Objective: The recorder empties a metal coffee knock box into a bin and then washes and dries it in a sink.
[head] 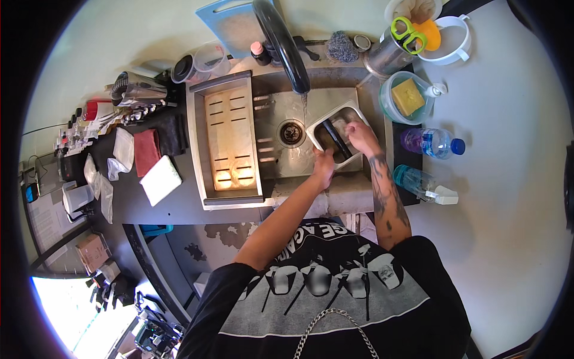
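A rectangular steel container with a black bar across its opening, apparently a coffee knock box (317, 135), is tilted over the right side of the sink basin (287, 166). My left hand (323, 165) grips its near rim, the thumb at the edge. Inside the opening, on the right of the bar, my right hand (360, 137) has curled fingers; whether they hold anything is hidden. A thin stream of water falls from the black faucet (287, 49) just left of the container. The drain (292, 133) lies left of the container.
A slotted steel drain tray (228, 143) spans the sink's left side. On the right ledge stand a plastic tub (386, 105) with a yellow sponge (407, 97), a water bottle (435, 142) and a spray bottle (415, 181). Behind are a scouring pad (342, 46) and a blue cutting board (231, 29).
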A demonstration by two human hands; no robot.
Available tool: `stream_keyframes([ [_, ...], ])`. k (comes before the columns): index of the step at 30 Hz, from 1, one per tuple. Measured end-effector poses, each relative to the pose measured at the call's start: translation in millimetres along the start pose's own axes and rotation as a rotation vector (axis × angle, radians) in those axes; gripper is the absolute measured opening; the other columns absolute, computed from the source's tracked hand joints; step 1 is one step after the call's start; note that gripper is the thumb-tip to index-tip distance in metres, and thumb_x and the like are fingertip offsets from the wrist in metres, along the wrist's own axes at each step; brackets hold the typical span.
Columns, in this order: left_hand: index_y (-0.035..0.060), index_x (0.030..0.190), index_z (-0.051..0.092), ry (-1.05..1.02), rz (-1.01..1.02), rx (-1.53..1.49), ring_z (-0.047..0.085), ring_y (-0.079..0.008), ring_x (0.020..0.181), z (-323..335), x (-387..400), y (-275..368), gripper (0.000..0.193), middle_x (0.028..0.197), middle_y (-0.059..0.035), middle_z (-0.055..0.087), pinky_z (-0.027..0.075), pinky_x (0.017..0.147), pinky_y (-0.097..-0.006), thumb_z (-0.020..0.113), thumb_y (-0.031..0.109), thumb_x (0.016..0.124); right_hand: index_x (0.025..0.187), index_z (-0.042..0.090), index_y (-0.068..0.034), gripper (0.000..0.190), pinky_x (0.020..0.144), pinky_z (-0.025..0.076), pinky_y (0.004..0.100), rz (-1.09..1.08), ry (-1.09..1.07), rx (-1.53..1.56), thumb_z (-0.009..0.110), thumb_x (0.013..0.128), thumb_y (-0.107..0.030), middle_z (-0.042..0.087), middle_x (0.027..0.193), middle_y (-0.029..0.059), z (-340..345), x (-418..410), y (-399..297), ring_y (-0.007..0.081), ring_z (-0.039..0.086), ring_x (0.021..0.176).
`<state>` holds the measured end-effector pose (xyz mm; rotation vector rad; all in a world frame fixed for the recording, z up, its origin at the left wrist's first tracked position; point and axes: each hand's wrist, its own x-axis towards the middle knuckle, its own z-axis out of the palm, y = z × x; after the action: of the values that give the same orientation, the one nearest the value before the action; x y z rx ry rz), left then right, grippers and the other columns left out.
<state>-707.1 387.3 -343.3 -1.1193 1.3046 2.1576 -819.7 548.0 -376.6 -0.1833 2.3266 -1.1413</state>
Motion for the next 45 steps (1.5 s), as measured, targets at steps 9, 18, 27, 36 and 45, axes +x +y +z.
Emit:
stream_keyframes([
  [9, 0.0119, 0.146, 0.028, -0.046, 0.012, -0.102, 0.057, -0.031, 0.11, -12.9, -9.0, 51.1, 0.064, 0.135, -0.0164, 0.047, 0.057, 0.076, -0.048, 0.031, 0.057, 0.1, 0.113, 0.058, 0.003, 0.049, 0.089, 0.047, 0.0446, -0.088, -0.095, 0.019, 0.036, 0.096, -0.037, 0.058, 0.121, 0.027, 74.4, -26.2, -88.8, 0.037, 0.057, 0.111],
  [18, 0.0126, 0.143, 0.027, -0.176, 0.042, -0.153, 0.06, -0.0338, 0.109, -17.5, -9.8, 41.3, 0.061, 0.136, -0.0163, 0.045, 0.058, 0.078, -0.05, 0.023, 0.056, 0.101, 0.129, 0.052, 0.0, 0.051, 0.09, 0.045, 0.0433, 0.534, -0.158, 0.605, 0.035, 0.097, -0.035, 0.057, 0.125, 0.0148, 84.1, -5.2, -95.3, 0.0286, 0.054, 0.111],
  [27, 0.013, 0.141, 0.033, -0.23, -0.004, -0.28, 0.064, -0.0259, 0.1, -31.8, 12.2, 14.1, 0.062, 0.119, -0.0143, 0.057, 0.06, 0.07, -0.0405, 0.025, 0.059, 0.1, 0.131, 0.055, -0.001, 0.042, 0.093, 0.048, 0.0365, 0.121, 0.063, 0.324, 0.052, 0.092, -0.017, 0.063, 0.122, 0.0177, 55.8, -77.5, -128.5, 0.0293, 0.064, 0.106],
  [36, 0.0107, 0.137, 0.038, -0.314, -0.024, -0.358, 0.059, -0.0247, 0.111, -27.7, -11.4, 18.2, 0.064, 0.123, -0.012, 0.056, 0.053, 0.089, -0.0385, 0.022, 0.06, 0.1, 0.114, 0.06, -0.008, 0.029, 0.088, 0.048, 0.0428, -0.089, 0.192, 0.001, 0.06, 0.084, -0.006, 0.065, 0.105, 0.0166, 67.4, -76.7, -131.7, 0.0376, 0.06, 0.098],
  [45, 0.01, 0.144, 0.036, -0.353, -0.079, -0.136, 0.05, -0.0302, 0.126, -16.6, -49.1, 72.1, 0.101, 0.139, -0.0151, 0.049, 0.042, 0.104, -0.0468, 0.01, 0.085, 0.082, 0.107, 0.057, -0.003, 0.02, 0.086, 0.046, 0.044, -0.441, 0.412, -0.246, 0.059, 0.088, -0.007, 0.06, 0.106, 0.0148, 59.9, -70.7, -154.8, 0.0359, 0.056, 0.1],
])
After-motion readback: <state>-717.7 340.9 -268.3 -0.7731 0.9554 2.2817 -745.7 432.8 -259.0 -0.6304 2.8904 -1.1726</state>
